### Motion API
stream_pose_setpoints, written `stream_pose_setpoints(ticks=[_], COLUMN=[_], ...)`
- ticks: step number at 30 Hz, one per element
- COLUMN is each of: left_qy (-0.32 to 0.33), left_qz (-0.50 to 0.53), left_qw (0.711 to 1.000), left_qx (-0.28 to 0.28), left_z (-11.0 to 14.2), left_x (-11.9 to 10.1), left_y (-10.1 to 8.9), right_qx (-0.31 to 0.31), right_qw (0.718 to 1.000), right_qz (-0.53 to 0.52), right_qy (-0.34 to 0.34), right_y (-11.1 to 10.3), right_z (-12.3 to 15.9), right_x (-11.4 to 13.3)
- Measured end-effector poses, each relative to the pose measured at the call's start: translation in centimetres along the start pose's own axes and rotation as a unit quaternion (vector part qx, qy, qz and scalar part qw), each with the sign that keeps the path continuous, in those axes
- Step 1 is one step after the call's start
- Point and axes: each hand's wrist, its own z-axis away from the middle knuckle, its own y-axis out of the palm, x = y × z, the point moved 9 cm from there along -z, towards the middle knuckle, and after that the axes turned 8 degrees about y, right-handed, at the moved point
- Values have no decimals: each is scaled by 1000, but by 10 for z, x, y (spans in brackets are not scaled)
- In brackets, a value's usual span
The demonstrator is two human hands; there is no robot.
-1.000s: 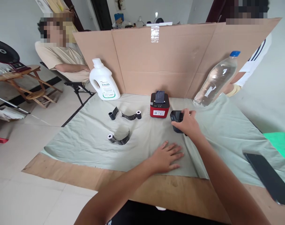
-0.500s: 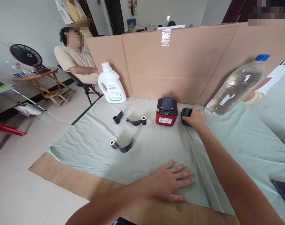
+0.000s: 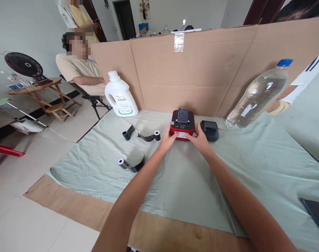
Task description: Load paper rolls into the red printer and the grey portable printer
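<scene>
A small red and black receipt printer (image 3: 182,122) stands on the green cloth, a dark strip sticking up from its top. My left hand (image 3: 167,140) grips its left side, thumb on the front near the white label. From the other side, my right hand (image 3: 201,139) holds it, with the thumb at the front too. Just right of that hand sits a second small black device (image 3: 211,131). To the left lie three black paper rolls, partly unrolled: one upright at the back (image 3: 127,134), one beside it (image 3: 156,135), and one nearer me (image 3: 122,163).
A white detergent jug (image 3: 124,99) and a tilted water bottle (image 3: 256,94) lean by the cardboard partition (image 3: 185,73). A dark flat device (image 3: 315,213) lies at the right edge. People are beyond the partition and at left, near a fan (image 3: 25,64).
My right hand has let go of the black device and moved left onto the printer. My left hand has risen from the cloth's front to the printer's left side.
</scene>
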Motion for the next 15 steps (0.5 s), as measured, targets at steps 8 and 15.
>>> stream_pose_setpoints(ticks=[8, 15], left_qy=[107, 94], left_qz=[-95, -168], left_qw=[984, 972], left_qx=[107, 133], left_z=[56, 169], left_x=[-54, -111], left_y=[9, 3], right_qx=[-97, -131], right_qw=[992, 979], right_qz=[-13, 87], right_qy=[-79, -126], right_y=[-15, -28], right_z=[59, 191], right_x=[19, 56])
